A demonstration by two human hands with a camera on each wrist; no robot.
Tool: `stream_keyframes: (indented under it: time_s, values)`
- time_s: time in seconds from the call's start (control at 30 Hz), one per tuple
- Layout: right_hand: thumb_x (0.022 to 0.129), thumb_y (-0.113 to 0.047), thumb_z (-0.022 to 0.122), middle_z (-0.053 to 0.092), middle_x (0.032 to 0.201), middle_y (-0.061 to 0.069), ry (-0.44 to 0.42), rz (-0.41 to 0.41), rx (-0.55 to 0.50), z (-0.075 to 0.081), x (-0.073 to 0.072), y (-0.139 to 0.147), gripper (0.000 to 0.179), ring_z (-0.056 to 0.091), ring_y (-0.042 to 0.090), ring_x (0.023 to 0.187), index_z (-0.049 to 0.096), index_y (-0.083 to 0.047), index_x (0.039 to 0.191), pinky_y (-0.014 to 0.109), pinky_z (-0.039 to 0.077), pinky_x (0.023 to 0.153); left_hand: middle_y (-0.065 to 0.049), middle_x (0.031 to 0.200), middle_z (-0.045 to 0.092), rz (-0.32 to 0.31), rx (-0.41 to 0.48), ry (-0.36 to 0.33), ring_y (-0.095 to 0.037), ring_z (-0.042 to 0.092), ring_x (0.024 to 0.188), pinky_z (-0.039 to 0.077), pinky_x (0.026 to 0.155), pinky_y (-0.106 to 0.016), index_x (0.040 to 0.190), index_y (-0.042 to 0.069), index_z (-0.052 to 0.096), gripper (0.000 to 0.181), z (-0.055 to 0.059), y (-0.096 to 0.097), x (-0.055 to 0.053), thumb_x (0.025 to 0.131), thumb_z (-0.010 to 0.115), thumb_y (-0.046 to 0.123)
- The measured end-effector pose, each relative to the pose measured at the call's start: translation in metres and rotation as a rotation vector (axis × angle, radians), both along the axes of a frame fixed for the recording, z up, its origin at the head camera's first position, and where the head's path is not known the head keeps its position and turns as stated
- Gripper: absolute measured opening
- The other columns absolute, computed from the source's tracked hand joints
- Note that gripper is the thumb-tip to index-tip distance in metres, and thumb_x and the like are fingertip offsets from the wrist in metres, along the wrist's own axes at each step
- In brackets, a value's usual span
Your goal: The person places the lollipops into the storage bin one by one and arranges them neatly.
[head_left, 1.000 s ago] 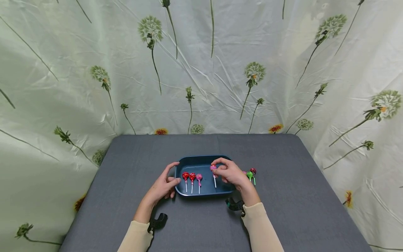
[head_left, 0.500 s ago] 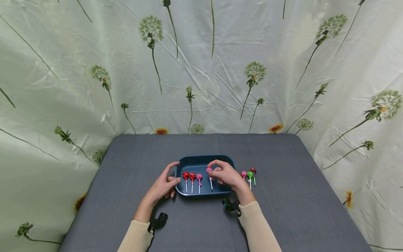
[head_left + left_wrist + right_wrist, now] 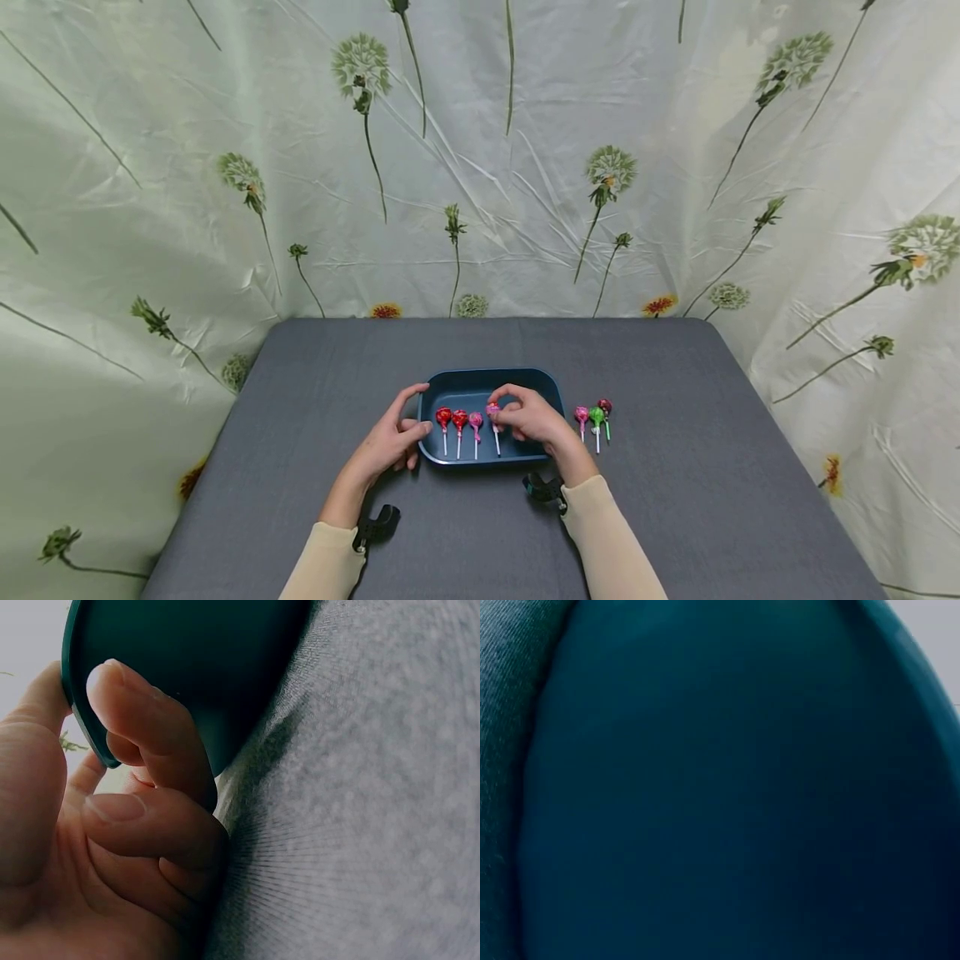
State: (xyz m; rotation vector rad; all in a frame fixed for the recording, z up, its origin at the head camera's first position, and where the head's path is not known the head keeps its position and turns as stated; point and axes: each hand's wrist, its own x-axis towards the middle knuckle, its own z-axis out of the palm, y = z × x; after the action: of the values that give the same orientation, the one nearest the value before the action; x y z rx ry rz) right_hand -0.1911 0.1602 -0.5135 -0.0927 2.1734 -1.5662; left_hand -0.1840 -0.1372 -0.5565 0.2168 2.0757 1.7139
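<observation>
A blue tray [image 3: 517, 457] sits on the grey table, with two red lollipops [image 3: 452, 420] and a pink lollipop [image 3: 476, 422] side by side in its left half. Around the tray's left end, my left hand [image 3: 390, 437] holds the rim between thumb and index finger. The left wrist view has the other fingers [image 3: 157, 832] of that hand curled beside the outer wall. Over the tray's middle, my right hand [image 3: 525, 417] pinches another pink lollipop [image 3: 496, 435] by its head, its white stick pointing toward me. The right wrist view holds only the tray's outer wall [image 3: 705, 795], hiding that hand.
To the right of the tray lie a pink lollipop [image 3: 582, 417], a green lollipop [image 3: 597, 421] and a dark red lollipop [image 3: 605, 410] on the table [image 3: 675, 500]. A floral curtain [image 3: 480, 167] hangs behind the table's far edge.
My right hand has moved left with the pink lollipop, bringing it close beside the row in the tray. The lollipops on the table are now less covered. My left hand has stayed put.
</observation>
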Motion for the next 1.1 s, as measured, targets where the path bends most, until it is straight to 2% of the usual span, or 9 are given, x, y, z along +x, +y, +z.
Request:
stream_keyframes:
  time_s: [0.43,1.1]
  values:
    - [0.102,-0.016,0.07,0.064,0.075,0.002,-0.022,-0.026,0.064,-0.002,-0.001,-0.008,0.023,0.045,0.012,0.05,0.064,-0.01,0.123,0.024,0.038,0.051,-0.009,0.073,0.064,-0.005,0.007,0.006,-0.02,0.058,0.051,0.042,0.047,-0.027,0.161,0.038,0.029,0.068,0.0,0.0,0.0,0.105,0.067,0.028]
    - [0.102,-0.013,0.068,0.067,0.076,0.004,-0.032,-0.011,0.134,-0.004,0.0,-0.015,0.021,0.046,0.012,0.049,0.063,-0.01,0.122,0.023,0.038,0.051,-0.008,0.073,0.065,0.009,-0.006,-0.01,-0.02,0.057,0.051,0.042,0.047,-0.029,0.159,0.042,0.03,0.067,-0.001,0.001,0.0,0.105,0.067,0.026]
